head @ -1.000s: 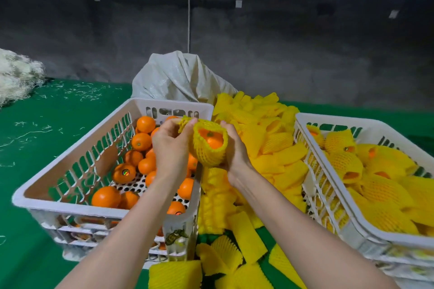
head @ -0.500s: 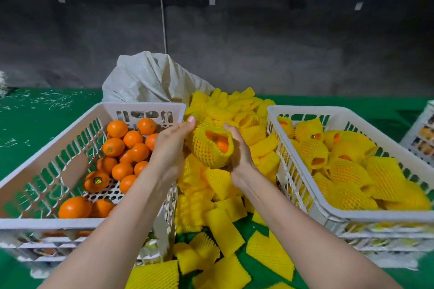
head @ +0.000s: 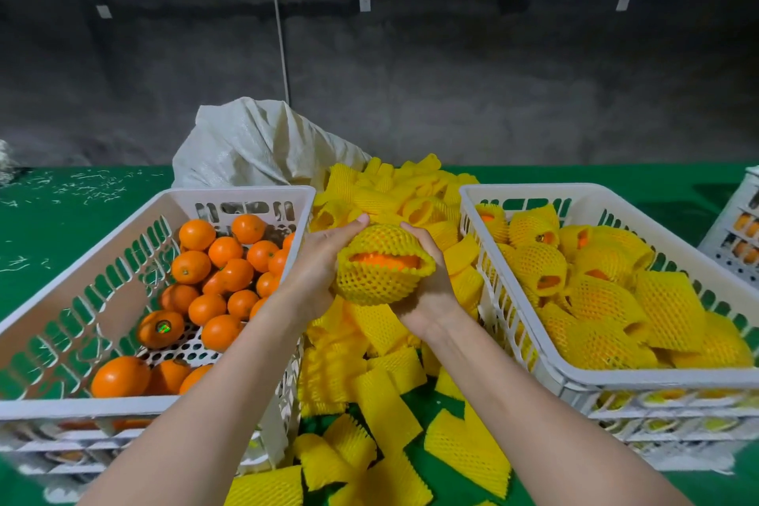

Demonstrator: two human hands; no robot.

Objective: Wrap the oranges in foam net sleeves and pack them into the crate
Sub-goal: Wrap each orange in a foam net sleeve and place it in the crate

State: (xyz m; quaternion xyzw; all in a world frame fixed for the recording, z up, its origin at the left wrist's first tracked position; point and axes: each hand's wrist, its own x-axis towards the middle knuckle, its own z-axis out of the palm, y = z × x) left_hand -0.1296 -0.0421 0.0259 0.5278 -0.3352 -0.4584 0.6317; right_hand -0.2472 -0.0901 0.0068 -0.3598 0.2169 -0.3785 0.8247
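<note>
Both hands hold one orange in a yellow foam net sleeve (head: 380, 275) above the gap between two crates; its orange skin shows through the sleeve's open end, which faces me. My left hand (head: 318, 265) cups its left side with fingers over the top. My right hand (head: 431, 283) grips the right side and underside. The left white crate (head: 242, 193) holds several bare oranges (head: 224, 259). The right white crate (head: 530, 189) holds several sleeved oranges (head: 595, 296).
A heap of loose yellow sleeves (head: 386, 345) lies on the green table (head: 82, 214) between the crates and toward me. A white woven sack (head: 254, 148) stands behind the heap. Another white crate (head: 739, 234) shows at the far right edge.
The sleeved orange has been turned so its open end faces me and the net sits further over the fruit. The view has shifted right and downward.
</note>
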